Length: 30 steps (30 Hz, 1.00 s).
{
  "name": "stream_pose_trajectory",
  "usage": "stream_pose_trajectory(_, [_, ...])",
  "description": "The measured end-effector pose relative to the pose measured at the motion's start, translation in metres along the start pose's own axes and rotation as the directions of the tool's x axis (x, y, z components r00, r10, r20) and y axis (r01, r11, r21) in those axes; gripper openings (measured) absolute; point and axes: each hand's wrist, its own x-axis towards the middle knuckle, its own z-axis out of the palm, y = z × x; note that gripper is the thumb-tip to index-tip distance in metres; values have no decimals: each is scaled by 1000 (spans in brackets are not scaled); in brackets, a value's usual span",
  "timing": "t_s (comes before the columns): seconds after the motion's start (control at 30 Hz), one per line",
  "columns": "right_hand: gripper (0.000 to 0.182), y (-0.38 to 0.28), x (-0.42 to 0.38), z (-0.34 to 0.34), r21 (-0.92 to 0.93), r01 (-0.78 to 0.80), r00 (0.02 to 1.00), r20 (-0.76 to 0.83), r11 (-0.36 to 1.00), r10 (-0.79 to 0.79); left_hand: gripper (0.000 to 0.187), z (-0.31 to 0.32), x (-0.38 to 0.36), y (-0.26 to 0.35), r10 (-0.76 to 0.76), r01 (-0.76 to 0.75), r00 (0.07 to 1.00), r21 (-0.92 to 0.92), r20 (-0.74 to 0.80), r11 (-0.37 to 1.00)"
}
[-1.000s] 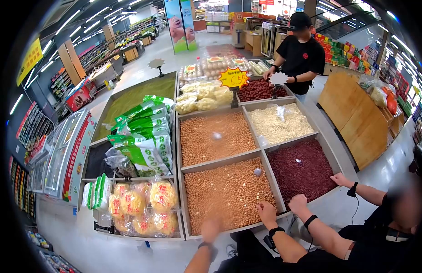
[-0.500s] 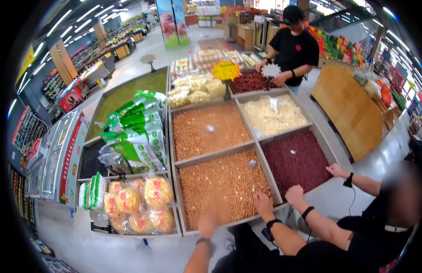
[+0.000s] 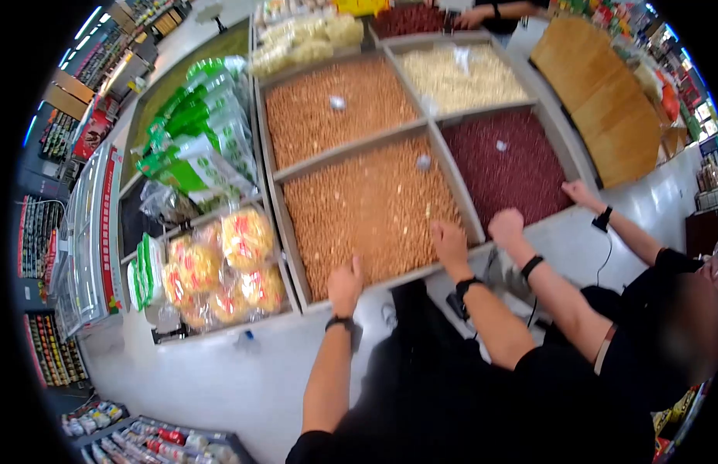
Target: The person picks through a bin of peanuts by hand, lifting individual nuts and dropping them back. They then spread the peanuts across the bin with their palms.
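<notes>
Peanuts, reddish-brown and loose, fill the near wooden bin (image 3: 370, 209). At its front edge, left of the middle, my left hand (image 3: 345, 288) lies over the peanuts with its fingers curled and thumb pointing up. My right hand (image 3: 450, 244) is closed at the bin's front right corner, near the divider. The fingertips of both hands are hidden, so anything inside them does not show. Each wrist wears a dark band. A small clear lump, perhaps a plastic bag (image 3: 423, 162), sits on the peanuts near the right divider.
Beside me, another person's fist (image 3: 506, 226) and other hand (image 3: 580, 195) are at the dark red bean bin (image 3: 506, 166). Packaged yellow rounds (image 3: 247, 238) and green bags (image 3: 200, 158) stand left. Pale grain (image 3: 459, 73) lies farther back. A person's hand (image 3: 475, 17) reaches in opposite.
The view has tilted down, so the bins sit higher in it. My left hand, blurred over the bin's front earlier, is now sharp at the front edge. My right hand keeps its corner.
</notes>
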Motion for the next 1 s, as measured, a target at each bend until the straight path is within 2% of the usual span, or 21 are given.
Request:
stream_pose_trajectory(0.1, [26,3,0,-1,-37,61,998,-22,997,-62,49,15,5,-9,55,-55,998,-47,-3,997])
stream_pose_trajectory(0.2, [23,-10,1,-7,-20,41,999,-11,999,-41,38,4,-1,-7,123,-124,992,-86,-18,989])
stream_pose_trajectory(0.33, [29,-8,3,-2,-134,89,993,-63,987,-98,26,6,-4,-3,63,-62,998,-94,5,994])
stream_pose_trajectory(0.37, [30,-10,2,-6,-123,-19,999,24,992,22,21,4,-3,-3,97,-98,995,-112,-22,989])
stream_pose_trajectory(0.4, [30,-11,3,-7,-121,-23,999,23,992,26,17,3,-1,-3,129,-135,990,-128,-52,983])
stream_pose_trajectory(0.47, [24,-13,5,-8,-114,-157,968,178,981,176,16,3,1,-3,132,-141,988,-130,-74,981])
stream_pose_trajectory(0.5, [24,-10,4,-8,-114,-162,965,189,980,182,14,5,-3,-5,134,-144,987,-130,-85,981])
stream_pose_trajectory(0.57, [22,-7,3,-7,-82,-86,987,132,993,97,18,7,-5,-6,135,-148,984,-110,-114,983])
stream_pose_trajectory(0.63, [21,-8,2,-6,-67,-88,988,118,994,95,19,5,-3,-3,139,-157,981,-126,-137,980])
stream_pose_trajectory(0.7, [20,-7,6,-5,-57,-85,991,100,995,90,23,4,-2,0,96,-102,994,-114,-59,988])
stream_pose_trajectory(0.8, [18,-5,1,-2,-46,-64,994,84,997,68,23,4,-1,-1,94,-98,995,-103,-44,990])
stream_pose_trajectory(1.0, [21,-5,2,-3,-17,-55,993,101,998,56,18,4,-1,0,84,-88,994,-57,-75,994])
